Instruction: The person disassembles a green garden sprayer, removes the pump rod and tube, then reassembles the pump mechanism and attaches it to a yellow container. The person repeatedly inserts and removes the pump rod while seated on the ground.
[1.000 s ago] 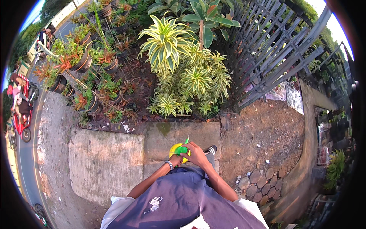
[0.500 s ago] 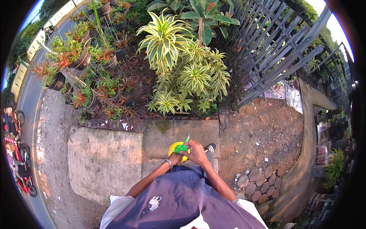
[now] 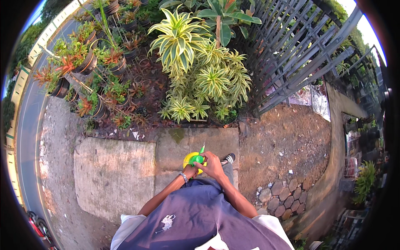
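Note:
A spray bottle with a round yellow body [image 3: 188, 160] and a green spray head [image 3: 195, 159] is held in front of my waist. Its green nozzle points forward, away from me. My left hand [image 3: 190, 171], below a beaded bracelet [image 3: 183, 178], is closed around the near left side of the bottle at the head. From the right, my right hand [image 3: 213, 166] grips the green head with bent fingers. My palms and fingers cover much of the bottle's near side.
A bushy yellow-green striped plant [image 3: 208, 79] stands ahead beyond the concrete slab [image 3: 116, 175]. Potted plants [image 3: 85, 62] hang and stand at the left. A slatted wooden fence [image 3: 287, 54] leans at the right, above bare soil [image 3: 287, 137]. A road [image 3: 31, 137] runs along the far left.
The green nozzle has turned slightly left. My hands stay on the spray bottle. At the far left, the people on the road have left view, and only part of a red motorcycle shows.

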Tool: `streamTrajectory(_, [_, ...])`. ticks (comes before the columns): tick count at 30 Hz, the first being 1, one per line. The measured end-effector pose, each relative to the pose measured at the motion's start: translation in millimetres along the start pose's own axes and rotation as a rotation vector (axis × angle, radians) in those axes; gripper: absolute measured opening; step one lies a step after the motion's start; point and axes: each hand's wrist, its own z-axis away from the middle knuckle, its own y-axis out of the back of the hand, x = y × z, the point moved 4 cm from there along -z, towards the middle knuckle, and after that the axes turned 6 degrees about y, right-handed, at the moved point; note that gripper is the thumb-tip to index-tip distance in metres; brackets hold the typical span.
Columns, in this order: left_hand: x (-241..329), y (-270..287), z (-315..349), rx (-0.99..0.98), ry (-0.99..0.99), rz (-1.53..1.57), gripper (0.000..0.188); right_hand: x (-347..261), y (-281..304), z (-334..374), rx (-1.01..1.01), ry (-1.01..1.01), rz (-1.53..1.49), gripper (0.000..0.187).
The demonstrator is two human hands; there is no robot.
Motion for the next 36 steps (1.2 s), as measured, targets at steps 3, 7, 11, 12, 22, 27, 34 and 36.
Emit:
streamTrajectory(3, [-8.1,5.2,-3.9,-0.017,0.101,0.0,0.046,-25.6,21.2,-8.9,0.143,0.039,-0.039,0.034])
streamTrajectory(7, [-5.2,3.2,-6.5,-0.033,0.038,0.012,0.046,-11.2,14.0,-1.1,0.349,0.197,-0.195,0.037])
streamTrajectory(11, [10.5,2.5,2.9,-0.025,-0.031,0.041,0.039,31.0,-19.6,4.5,-0.081,0.016,-0.036,0.044])
streamTrajectory(12, [17.7,3.3,8.4,-0.03,-0.06,0.053,0.036,30.4,-17.8,3.4,-0.075,0.029,-0.011,0.044])
streamTrajectory(22, [8.4,9.1,7.8,0.045,0.011,0.04,0.056,-12.1,9.5,-13.5,0.081,-0.01,-0.143,0.037])
streamTrajectory(27, [8.0,8.8,3.0,0.022,0.002,-0.009,0.037,23.4,-19.7,-0.9,-0.072,0.022,0.014,0.041])
streamTrajectory(34, [10.5,8.1,6.1,0.008,-0.012,-0.003,0.038,18.7,-11.7,-1.0,-0.087,-0.043,-0.005,0.045])
streamTrajectory(36, [14.6,6.7,6.9,0.005,-0.019,-0.035,0.041,19.2,-9.9,0.2,-0.075,-0.057,-0.006,0.044])
